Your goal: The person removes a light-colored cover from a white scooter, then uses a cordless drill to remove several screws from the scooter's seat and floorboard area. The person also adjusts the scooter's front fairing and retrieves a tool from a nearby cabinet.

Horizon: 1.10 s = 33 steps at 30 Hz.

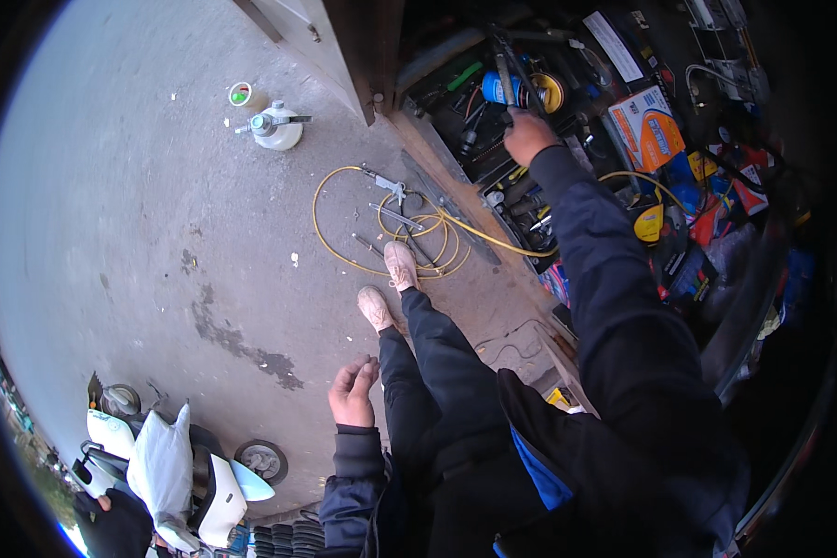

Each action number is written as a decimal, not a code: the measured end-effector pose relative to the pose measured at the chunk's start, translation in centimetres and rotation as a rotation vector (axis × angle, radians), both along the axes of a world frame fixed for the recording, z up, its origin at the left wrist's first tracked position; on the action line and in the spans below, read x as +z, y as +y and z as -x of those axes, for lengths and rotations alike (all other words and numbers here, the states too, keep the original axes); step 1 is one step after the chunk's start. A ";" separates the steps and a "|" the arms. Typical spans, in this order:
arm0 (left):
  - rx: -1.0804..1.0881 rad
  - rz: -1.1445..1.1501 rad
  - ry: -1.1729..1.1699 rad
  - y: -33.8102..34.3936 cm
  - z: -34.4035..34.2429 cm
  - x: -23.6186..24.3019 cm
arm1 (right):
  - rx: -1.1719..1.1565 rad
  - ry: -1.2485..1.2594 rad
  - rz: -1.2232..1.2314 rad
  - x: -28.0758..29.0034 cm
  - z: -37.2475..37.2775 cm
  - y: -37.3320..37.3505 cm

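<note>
My right hand (530, 138) reaches into a cluttered tool drawer on the right, its fingers closed at the lower end of a grey bar-shaped tool (504, 79). What kind of tool it is, I cannot make out. Beside that tool lie a blue can (495, 89) and a round yellow-rimmed tin (548, 92). Nearer the drawer's outer side is a green-handled tool (464, 76). Low beside my legs, my left hand (352, 394) hangs with its fingers loosely curled, and nothing shows in it.
A yellow air hose (321, 223) coils on the concrete by my feet, with a blow gun (391, 187) on it. Farther off stand a white jug (279, 130) and a small cup (247, 95). An orange-and-white box (646, 130) lies among the tools. A scooter (219, 502) and another person (112, 521) are lower left.
</note>
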<state>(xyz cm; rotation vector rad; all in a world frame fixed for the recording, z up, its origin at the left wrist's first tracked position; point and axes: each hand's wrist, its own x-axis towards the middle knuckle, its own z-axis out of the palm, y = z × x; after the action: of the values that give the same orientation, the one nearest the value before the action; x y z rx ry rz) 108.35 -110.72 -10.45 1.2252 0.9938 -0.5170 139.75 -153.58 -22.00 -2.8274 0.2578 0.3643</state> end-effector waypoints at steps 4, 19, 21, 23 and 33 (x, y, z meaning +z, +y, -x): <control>0.005 -0.035 0.058 0.7 0.2 0.1 | -0.023 0.000 -0.056 0.6 -1.0 -2.7; 0.003 0.001 0.057 0.3 -0.5 -0.5 | -0.169 0.000 -0.229 5.0 -2.3 -3.6; 0.002 0.004 0.058 0.4 -0.6 -0.6 | -0.099 -0.047 -0.174 5.8 -1.3 -3.0; -0.002 0.003 0.063 0.4 -0.7 -0.7 | -0.047 -0.102 -0.163 6.2 -0.1 -2.9; -0.175 0.023 -0.012 -1.5 -1.9 -1.2 | -0.109 0.184 -0.046 2.9 3.1 3.3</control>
<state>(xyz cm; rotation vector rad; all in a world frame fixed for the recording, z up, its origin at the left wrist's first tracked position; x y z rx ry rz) 110.23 -112.18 -11.61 1.3000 0.8724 -0.6547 136.64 -150.24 -19.08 -2.7226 0.4339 0.5993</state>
